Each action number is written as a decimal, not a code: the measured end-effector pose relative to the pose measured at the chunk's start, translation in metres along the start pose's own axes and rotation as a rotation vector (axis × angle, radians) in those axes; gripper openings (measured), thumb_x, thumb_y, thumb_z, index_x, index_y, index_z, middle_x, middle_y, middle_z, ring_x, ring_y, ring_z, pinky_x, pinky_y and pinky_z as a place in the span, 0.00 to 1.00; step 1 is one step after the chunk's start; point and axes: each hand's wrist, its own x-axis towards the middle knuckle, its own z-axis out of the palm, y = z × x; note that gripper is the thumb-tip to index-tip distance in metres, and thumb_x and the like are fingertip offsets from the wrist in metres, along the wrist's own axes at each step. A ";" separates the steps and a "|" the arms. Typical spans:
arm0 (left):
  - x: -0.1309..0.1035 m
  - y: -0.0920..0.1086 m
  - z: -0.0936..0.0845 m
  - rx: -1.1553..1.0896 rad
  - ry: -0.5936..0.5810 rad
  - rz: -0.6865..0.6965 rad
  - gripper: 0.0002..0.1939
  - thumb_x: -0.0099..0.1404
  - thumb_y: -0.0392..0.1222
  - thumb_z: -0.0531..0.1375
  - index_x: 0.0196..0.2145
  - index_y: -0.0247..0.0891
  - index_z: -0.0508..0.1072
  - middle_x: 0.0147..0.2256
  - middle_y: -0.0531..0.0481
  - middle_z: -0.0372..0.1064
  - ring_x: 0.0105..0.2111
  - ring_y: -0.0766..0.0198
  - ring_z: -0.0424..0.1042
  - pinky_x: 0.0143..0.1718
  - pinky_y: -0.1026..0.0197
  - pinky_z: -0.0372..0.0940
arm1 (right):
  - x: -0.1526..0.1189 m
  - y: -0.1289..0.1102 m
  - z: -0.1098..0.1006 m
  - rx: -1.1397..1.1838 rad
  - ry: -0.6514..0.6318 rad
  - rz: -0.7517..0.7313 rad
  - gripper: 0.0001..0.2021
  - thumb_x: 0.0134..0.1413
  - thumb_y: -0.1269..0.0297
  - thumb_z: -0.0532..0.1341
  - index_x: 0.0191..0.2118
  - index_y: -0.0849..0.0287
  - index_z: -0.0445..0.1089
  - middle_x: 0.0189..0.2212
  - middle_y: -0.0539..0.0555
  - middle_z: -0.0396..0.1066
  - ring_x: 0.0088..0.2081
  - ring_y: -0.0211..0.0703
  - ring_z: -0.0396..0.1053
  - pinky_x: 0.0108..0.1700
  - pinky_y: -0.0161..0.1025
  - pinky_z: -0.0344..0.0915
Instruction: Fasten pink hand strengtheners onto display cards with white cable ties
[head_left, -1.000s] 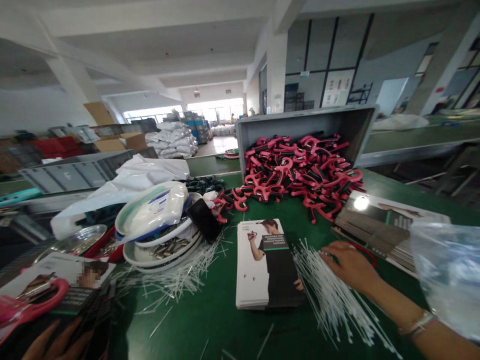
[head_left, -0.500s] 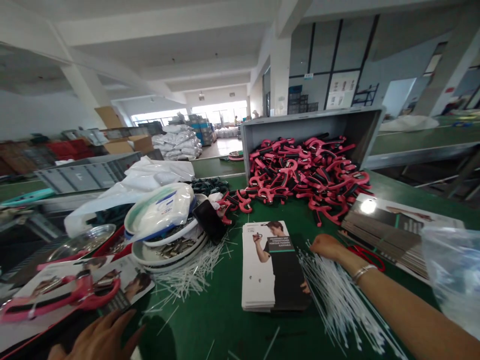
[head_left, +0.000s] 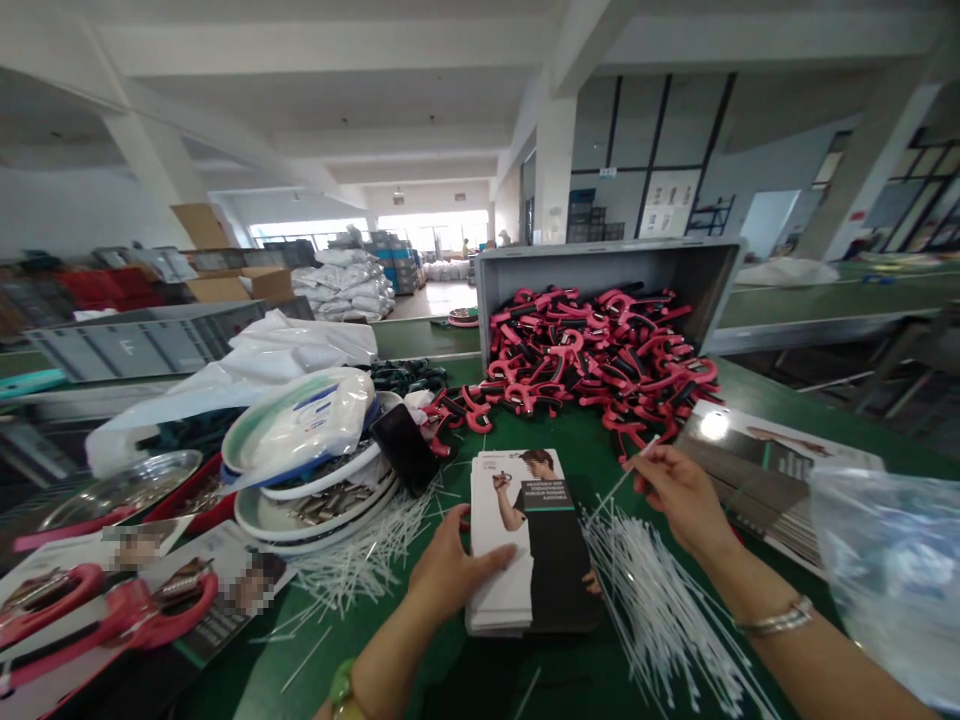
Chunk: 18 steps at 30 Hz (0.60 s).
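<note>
In the middle lies a stack of printed cards (head_left: pixel 562 570) showing a person with a grip strengthener. My left hand (head_left: pixel 450 565) is at the stack's left edge, thumb over the top card and fingers curled at its side. My right hand (head_left: pixel 686 500) pinches a white cable tie (head_left: pixel 621 487) above a loose bundle of cable ties (head_left: pixel 660 610). At the lower left, pink and black grip strengtheners (head_left: pixel 139 615) lie on more printed cards.
A grey crate (head_left: pixel 607 258) on its side spills pink and black grip strengtheners (head_left: pixel 577 350). At left are stacked bowls (head_left: pixel 315 540) with metal parts, a black phone (head_left: pixel 405 445) and scattered cable ties (head_left: pixel 360 560). More cards (head_left: pixel 772 490) and a clear plastic bag (head_left: pixel 885 580) lie right.
My left hand has come from the lower left to the card stack. My right hand has lifted a cable tie from the bundle. The view has shifted slightly.
</note>
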 end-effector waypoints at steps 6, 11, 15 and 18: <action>0.014 -0.003 -0.007 -0.033 -0.037 -0.006 0.30 0.48 0.53 0.67 0.46 0.35 0.69 0.40 0.42 0.73 0.36 0.54 0.74 0.33 0.59 0.65 | -0.025 -0.011 0.015 0.209 -0.150 0.045 0.19 0.39 0.51 0.68 0.28 0.61 0.64 0.19 0.48 0.68 0.17 0.30 0.59 0.15 0.25 0.47; 0.011 0.003 -0.015 0.018 0.038 0.059 0.23 0.48 0.49 0.66 0.40 0.34 0.73 0.39 0.42 0.74 0.36 0.52 0.74 0.34 0.58 0.66 | -0.035 -0.011 0.029 0.251 -0.199 0.053 0.19 0.40 0.52 0.68 0.29 0.60 0.63 0.23 0.50 0.70 0.19 0.33 0.64 0.13 0.25 0.52; -0.004 0.014 -0.020 -0.186 -0.005 0.008 0.27 0.48 0.51 0.67 0.43 0.35 0.67 0.32 0.45 0.75 0.30 0.55 0.74 0.29 0.59 0.66 | -0.043 -0.017 0.036 0.217 -0.215 0.001 0.18 0.43 0.51 0.67 0.29 0.60 0.62 0.24 0.51 0.70 0.21 0.35 0.67 0.14 0.27 0.57; -0.019 0.020 -0.016 -0.431 -0.076 -0.087 0.29 0.46 0.51 0.69 0.42 0.36 0.65 0.31 0.47 0.75 0.28 0.58 0.74 0.28 0.60 0.66 | -0.054 -0.025 0.043 0.205 -0.122 -0.125 0.17 0.46 0.52 0.66 0.29 0.58 0.61 0.27 0.53 0.71 0.24 0.39 0.70 0.15 0.28 0.60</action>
